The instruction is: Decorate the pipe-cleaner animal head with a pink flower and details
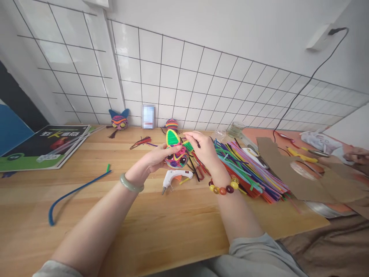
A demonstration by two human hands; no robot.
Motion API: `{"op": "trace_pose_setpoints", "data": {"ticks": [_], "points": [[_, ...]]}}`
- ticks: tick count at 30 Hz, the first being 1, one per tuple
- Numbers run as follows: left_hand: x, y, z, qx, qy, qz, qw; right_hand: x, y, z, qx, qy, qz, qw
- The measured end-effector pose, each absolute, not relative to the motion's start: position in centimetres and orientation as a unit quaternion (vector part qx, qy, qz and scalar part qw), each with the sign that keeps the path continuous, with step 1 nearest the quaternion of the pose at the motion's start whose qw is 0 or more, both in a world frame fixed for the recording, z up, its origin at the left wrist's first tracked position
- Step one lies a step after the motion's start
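A colourful pipe-cleaner animal head (176, 157) with dark eyes is held above the table. My left hand (157, 157) grips it from the left side, thumb across its front. One green ear with a yellow edge (173, 138) stands up on top. My right hand (203, 148) pinches at the other green ear (188, 146), which its fingers partly cover. Just below the head lies a white hot glue gun (175, 177), its nozzle towards me. A large heap of multicoloured pipe cleaners (245, 165) spreads to the right of my right hand.
On the left lie a bent blue pipe cleaner (75, 189) and a large printed book (43, 146). A finished-looking blue-eared head (118, 120), a phone (148, 116) and a striped ball (172, 124) stand along the wall. Cut cardboard (276, 165) and a co-worker's hand (359, 156) are at right.
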State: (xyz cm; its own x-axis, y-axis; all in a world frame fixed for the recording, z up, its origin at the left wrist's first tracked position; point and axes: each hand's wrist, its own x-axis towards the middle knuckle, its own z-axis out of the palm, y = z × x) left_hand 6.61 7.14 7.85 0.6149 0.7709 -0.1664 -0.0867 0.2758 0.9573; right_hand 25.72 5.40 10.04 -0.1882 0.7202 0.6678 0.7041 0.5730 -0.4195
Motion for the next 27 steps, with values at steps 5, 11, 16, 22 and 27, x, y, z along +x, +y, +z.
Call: {"op": "trace_pose_setpoints", "data": {"ticks": [5, 11, 16, 22, 27], "points": [[6.1, 7.4, 7.6, 0.561, 0.345, 0.251, 0.709, 26.1, 5.0, 10.7, -0.503, -0.768, -0.027, 0.396], [5.7, 7.6, 7.7, 0.538, 0.310, 0.242, 0.745, 25.3, 5.8, 13.3, -0.486, -0.759, 0.104, 0.421], [4.9, 8.5, 8.1, 0.480, 0.343, 0.357, 0.724, 24.2, 7.5, 16.0, -0.460, -0.784, 0.150, 0.389], [2.7, 11.4, 8.0, 0.298, 0.391, 0.638, 0.592, 24.2, 10.8, 18.5, -0.456, -0.817, 0.098, 0.338], [0.4, 11.7, 9.0, 0.210, 0.380, 0.739, 0.515, 23.8, 13.5, 19.4, -0.469, -0.832, 0.073, 0.287]]}}
